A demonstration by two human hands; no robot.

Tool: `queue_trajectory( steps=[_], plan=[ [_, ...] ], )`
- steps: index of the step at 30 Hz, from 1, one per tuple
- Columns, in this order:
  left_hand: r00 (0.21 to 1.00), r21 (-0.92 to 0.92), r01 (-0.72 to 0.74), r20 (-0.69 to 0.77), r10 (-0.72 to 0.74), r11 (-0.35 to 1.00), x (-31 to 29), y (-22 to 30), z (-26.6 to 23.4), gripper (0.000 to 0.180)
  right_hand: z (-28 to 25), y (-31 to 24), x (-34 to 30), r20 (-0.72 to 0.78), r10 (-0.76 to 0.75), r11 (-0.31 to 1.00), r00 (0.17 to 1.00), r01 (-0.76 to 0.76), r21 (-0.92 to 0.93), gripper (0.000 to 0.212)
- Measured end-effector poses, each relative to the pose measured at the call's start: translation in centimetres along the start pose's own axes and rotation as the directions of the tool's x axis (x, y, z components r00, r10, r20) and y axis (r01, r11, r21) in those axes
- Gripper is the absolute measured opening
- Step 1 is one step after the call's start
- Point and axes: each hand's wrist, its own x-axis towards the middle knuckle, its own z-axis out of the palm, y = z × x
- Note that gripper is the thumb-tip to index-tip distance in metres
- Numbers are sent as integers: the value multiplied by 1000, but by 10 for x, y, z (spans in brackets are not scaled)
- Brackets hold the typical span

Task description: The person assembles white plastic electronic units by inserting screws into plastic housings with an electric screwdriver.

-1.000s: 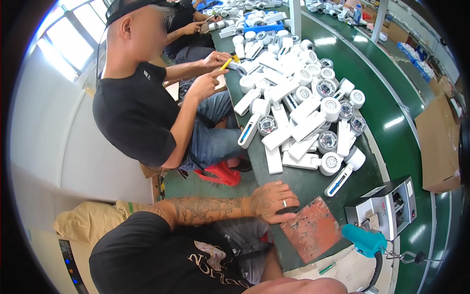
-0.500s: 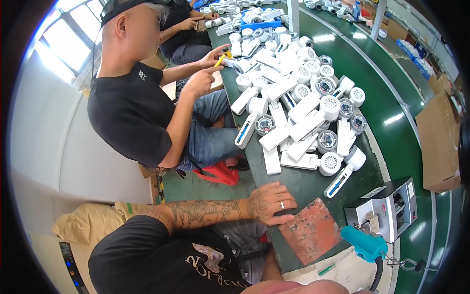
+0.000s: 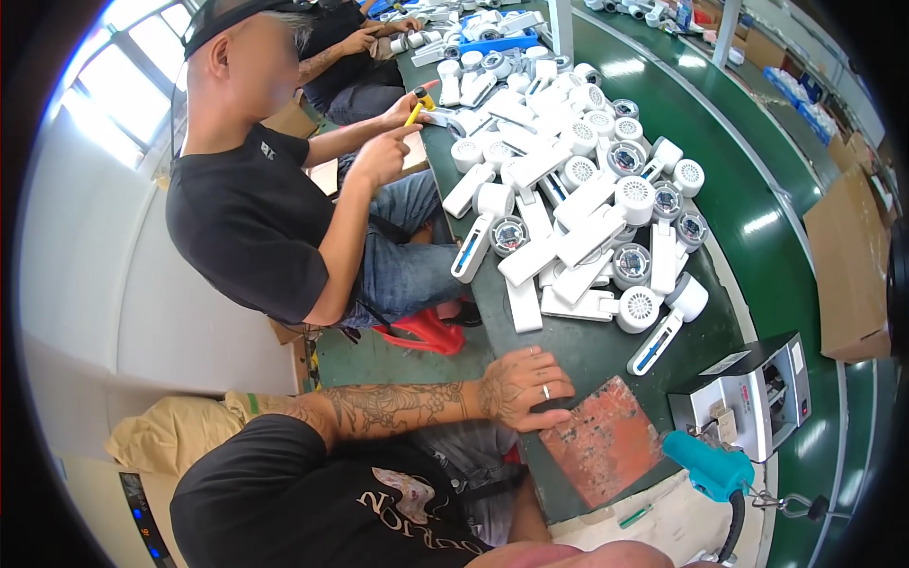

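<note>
My left hand (image 3: 524,389) lies palm down on the edge of the dark green bench (image 3: 620,356), fingers stretched and apart, nothing in it. A ring shows on one finger. Beside its fingertips is a reddish, worn square mat (image 3: 603,441). My right hand is out of view; only a blurred patch of skin shows at the lower edge. Farther off lies a large heap of white devices (image 3: 589,220) with round, grilled heads and flat arms. Some heads are uncovered, with circuit parts showing. The nearest device (image 3: 655,345) has a blue strip along its arm.
A teal power screwdriver (image 3: 705,465) hangs at the right by a metal clip. Behind it stands a grey and black box-shaped machine (image 3: 743,393). A co-worker (image 3: 248,204) at the left holds a yellow-handled tool (image 3: 414,114). A cardboard box (image 3: 852,265) stands far right, beyond the green conveyor (image 3: 757,227).
The view has shifted slightly. My left hand keeps its place on the bench edge. The co-worker's yellow tool has tilted a little.
</note>
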Motion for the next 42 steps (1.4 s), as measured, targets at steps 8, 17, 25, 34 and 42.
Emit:
queue_trajectory(
  steps=[8,17,25,34,42],
  plan=[
    [1000,-2,-2,12,2,1000,0,-1,0,30,8,15,-4,19,-11,1000,1000,12,-7,32],
    [1000,-1,3,27,-3,1000,1,0,-3,28,28,30,-6,29,-25,1000,999,25,0,33],
    [1000,10,1,11,-1,1000,2,1,1,27,32,48,2,45,-52,998,998,53,-15,34],
    [1000,0,-2,22,2,1000,0,-3,-2,28,37,57,0,95,-78,997,992,80,-18,36],
    [999,30,9,40,-10,1000,2,3,-4,27,49,5,18,85,-62,998,994,64,-14,37]
  ],
)
